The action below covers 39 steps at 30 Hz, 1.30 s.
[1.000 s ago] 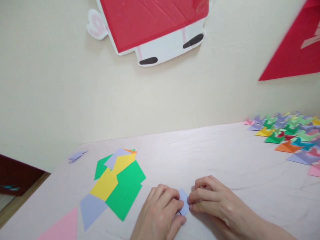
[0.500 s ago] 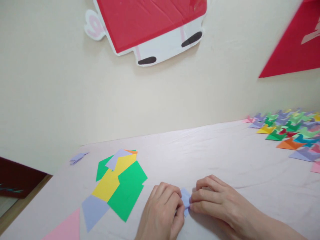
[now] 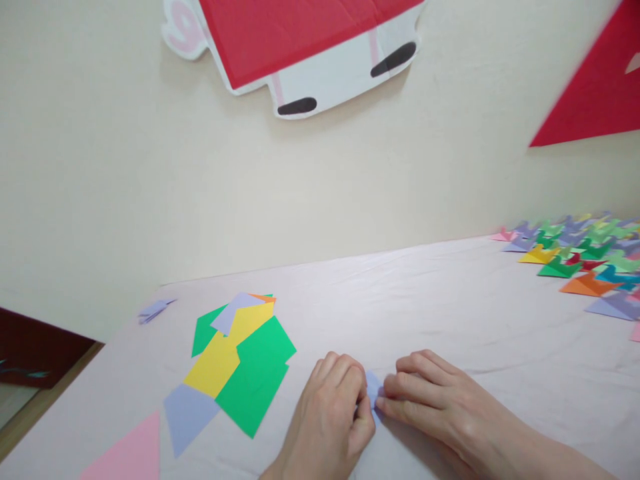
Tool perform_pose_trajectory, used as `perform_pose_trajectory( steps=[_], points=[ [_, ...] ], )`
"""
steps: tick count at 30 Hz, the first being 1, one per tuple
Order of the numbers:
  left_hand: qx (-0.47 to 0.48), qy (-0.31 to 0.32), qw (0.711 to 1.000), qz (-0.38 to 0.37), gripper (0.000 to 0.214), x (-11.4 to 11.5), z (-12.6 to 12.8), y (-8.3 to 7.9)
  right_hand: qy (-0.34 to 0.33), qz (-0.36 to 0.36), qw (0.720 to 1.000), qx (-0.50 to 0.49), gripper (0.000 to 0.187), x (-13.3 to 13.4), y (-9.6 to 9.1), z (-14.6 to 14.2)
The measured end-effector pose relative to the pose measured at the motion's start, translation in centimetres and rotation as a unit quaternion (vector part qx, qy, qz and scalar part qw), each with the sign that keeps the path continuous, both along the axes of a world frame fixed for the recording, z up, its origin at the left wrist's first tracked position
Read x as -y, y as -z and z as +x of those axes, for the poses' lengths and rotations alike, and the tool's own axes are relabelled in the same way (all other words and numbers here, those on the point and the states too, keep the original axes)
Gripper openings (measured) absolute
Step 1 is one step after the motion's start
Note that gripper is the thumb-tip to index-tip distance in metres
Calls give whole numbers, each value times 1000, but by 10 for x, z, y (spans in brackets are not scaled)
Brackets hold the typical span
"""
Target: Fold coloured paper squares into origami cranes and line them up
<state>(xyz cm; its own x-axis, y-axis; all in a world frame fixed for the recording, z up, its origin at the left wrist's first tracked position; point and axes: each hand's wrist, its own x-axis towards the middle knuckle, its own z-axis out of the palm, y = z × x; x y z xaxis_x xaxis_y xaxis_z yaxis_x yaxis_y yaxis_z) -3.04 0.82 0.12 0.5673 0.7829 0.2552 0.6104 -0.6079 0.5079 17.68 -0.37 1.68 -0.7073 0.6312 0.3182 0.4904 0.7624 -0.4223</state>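
A small piece of lavender origami paper [image 3: 373, 385] lies on the pale cloth, mostly covered by my fingers. My left hand [image 3: 330, 407] is closed at its left side, with thumb and fingertips pinching its edge. From the right, my right hand [image 3: 435, 393] grips the paper between its bent fingers and a thumb that is hidden. The paper's folds cannot be made out. Left of my hands lie flat sheets of coloured paper: a green sheet [image 3: 257, 383], a yellow sheet [image 3: 213, 365] and a lavender sheet [image 3: 189, 415], partly overlapping.
Many folded paper birds [image 3: 587, 283] stand crowded at the right edge of the table. A folded lavender strip [image 3: 155, 310] lies at the far left, and a pink sheet [image 3: 131, 450] at the near left. Behind the table [image 3: 350, 300] rises a wall with red decorations [image 3: 310, 40].
My left hand has shifted slightly right and up, closer to my right hand, covering more of the lavender paper. The whole view has tilted a little.
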Motion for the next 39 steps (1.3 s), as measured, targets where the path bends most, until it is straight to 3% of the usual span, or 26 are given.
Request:
perform_pose_trajectory(
  steps=[7, 19, 28, 39],
  points=[
    [-15, -9, 1000, -4, 24, 1, 3, 1, 7, -8, 1000, 8, 28, -1, -1, 2],
    [-129, -17, 991, 8, 27, 1, 12, -1, 17, 32, 999, 31, 30, 1, 5, -1],
    [-143, -22, 989, 21, 28, 0, 11, 3, 23, 65, 997, 39, 30, 3, 4, 4],
    [-134, -21, 991, -8, 27, -1, 11, -4, 9, 33, 999, 25, 27, 2, -2, 10]
  ],
)
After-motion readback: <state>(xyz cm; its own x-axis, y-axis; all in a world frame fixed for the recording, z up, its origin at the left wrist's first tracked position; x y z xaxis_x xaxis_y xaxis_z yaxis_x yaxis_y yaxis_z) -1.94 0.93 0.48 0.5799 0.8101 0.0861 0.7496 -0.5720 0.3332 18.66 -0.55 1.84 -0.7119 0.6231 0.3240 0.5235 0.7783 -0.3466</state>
